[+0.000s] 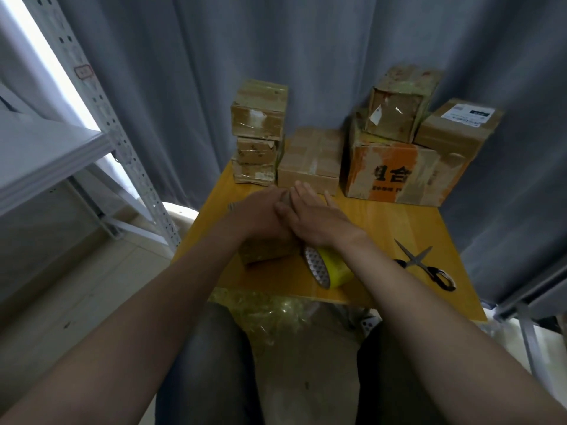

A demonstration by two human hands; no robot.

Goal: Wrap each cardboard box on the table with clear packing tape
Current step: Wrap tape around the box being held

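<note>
A small cardboard box (267,251) lies near the front of the yellow table (389,228), mostly hidden under my hands. My left hand (260,214) rests on top of it, its fingers hidden from view. With its fingers straight, my right hand (313,214) lies flat over the box's right side, touching the left hand. Just under my right wrist lies a roll of yellowish clear tape (329,266) on its side, right of the box.
Scissors (425,265) lie open on the table's right. At the back stand a stack of three small boxes (259,133), a flat box (311,159), and a big orange-printed box (399,170) bearing two more boxes. Crumpled plastic (276,311) lies below the table's front edge.
</note>
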